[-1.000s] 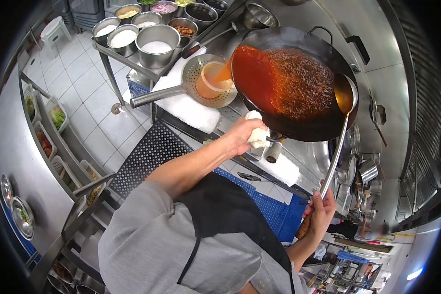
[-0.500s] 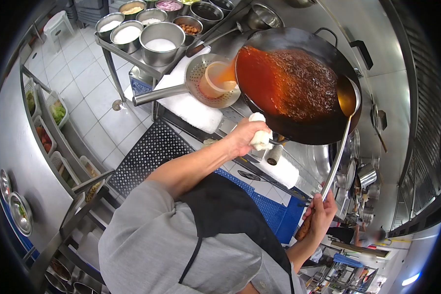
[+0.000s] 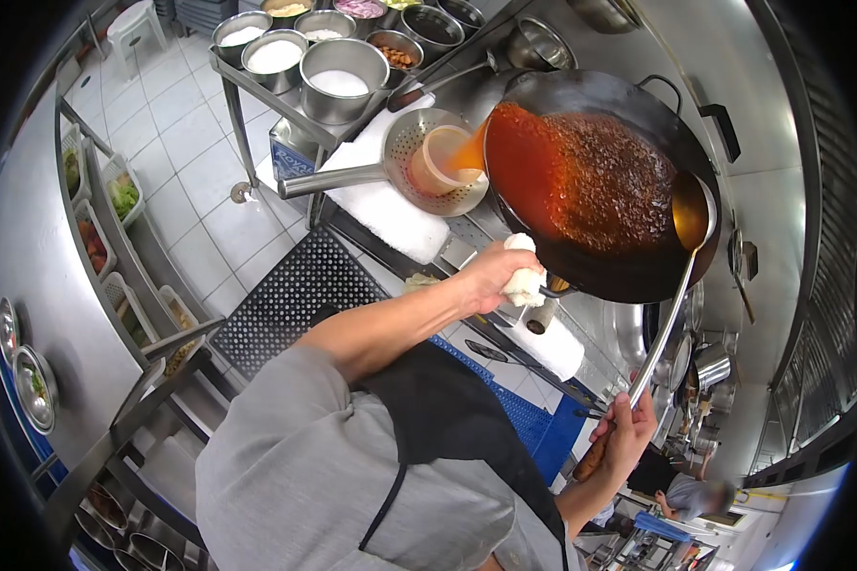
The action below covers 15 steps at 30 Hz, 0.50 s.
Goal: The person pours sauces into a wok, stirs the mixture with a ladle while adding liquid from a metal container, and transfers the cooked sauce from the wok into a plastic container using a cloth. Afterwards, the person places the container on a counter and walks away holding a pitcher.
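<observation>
My left hand (image 3: 490, 278) is closed around a folded white cloth (image 3: 525, 284) on the handle of a black wok (image 3: 600, 268). The wok is tilted to the left. Red-orange oily liquid (image 3: 524, 162) runs over its rim into a translucent plastic container (image 3: 432, 169), which sits within a perforated metal strainer (image 3: 402, 143). Dark, bubbling sauce (image 3: 609, 190) covers the wok's middle. My right hand (image 3: 628, 433) grips a long-handled ladle (image 3: 674, 309) near its wooden end. The ladle's bowl rests against the wok's right inner side, with amber liquid in it.
Metal pots (image 3: 345, 81) with white powders and other ingredients stand on a rack beyond the strainer. A white towel (image 3: 390, 224) lies under the strainer. At left is a steel counter (image 3: 48, 276) with vegetable baskets. A co-worker (image 3: 686, 490) is at far right.
The whole view has shifted, so the wok and pots appear slightly further right and lower. Liquid keeps pouring into the container. Both hands keep their grips, and the co-worker shows more.
</observation>
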Tool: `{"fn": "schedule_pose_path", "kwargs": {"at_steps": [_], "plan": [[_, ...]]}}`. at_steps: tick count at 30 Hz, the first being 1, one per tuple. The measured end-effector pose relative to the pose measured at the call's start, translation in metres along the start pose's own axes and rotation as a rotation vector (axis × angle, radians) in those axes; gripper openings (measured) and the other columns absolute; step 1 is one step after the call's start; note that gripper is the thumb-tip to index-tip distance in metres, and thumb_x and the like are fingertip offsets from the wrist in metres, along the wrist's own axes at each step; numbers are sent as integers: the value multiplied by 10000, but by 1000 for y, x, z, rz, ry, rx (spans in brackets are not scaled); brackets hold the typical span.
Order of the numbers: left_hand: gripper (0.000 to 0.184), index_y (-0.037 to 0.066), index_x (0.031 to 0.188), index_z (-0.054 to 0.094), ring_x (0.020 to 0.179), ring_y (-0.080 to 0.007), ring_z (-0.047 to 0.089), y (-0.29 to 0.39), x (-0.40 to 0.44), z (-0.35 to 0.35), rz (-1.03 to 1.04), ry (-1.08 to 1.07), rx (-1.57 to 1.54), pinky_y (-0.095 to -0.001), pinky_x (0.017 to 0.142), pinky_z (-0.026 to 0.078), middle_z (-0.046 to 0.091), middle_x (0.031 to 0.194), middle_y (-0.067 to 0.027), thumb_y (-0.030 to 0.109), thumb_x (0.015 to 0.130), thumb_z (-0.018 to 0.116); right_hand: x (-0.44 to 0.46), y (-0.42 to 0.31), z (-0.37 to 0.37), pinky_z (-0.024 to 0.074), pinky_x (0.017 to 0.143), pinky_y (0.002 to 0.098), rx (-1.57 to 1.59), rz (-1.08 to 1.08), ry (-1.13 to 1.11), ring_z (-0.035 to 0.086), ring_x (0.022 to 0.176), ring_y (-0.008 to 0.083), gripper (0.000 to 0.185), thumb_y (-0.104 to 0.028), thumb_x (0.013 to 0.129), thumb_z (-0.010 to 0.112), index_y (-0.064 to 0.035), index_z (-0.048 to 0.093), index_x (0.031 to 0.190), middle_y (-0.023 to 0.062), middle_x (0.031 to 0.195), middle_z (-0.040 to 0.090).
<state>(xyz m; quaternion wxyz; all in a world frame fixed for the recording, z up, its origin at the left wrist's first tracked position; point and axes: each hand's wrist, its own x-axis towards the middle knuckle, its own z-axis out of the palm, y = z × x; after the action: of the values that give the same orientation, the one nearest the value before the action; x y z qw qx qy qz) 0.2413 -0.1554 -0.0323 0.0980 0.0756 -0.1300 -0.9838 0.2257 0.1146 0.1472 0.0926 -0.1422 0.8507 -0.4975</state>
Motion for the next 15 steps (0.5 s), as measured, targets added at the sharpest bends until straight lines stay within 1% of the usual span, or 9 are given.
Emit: {"fn": "schedule_pose_path", "kwargs": {"at_steps": [7,10,15], "plan": [[165,63,934,593,714,-176,655,1,0,-1,5,-31,1,-348,620,565,630,829,-66,51,784,660,-1,-6,3,396,346,242,-28,-17,-3,481,410,85,465,-203,957,661,26,517,1336,6,606,502],[161,64,931,591,706,-174,654,1,-1,-1,3,-29,-3,-344,610,563,630,827,-63,50,785,659,-2,-5,4,389,330,235,-22,-21,5,466,393,81,402,-177,970,633,-3,533,1318,4,615,493],[163,64,930,595,698,-172,654,0,1,-3,8,-47,-9,-337,604,560,632,819,-60,50,781,659,-2,-3,3,389,335,233,6,-26,-3,469,399,80,411,-173,971,631,-8,530,1333,5,627,500]]}}
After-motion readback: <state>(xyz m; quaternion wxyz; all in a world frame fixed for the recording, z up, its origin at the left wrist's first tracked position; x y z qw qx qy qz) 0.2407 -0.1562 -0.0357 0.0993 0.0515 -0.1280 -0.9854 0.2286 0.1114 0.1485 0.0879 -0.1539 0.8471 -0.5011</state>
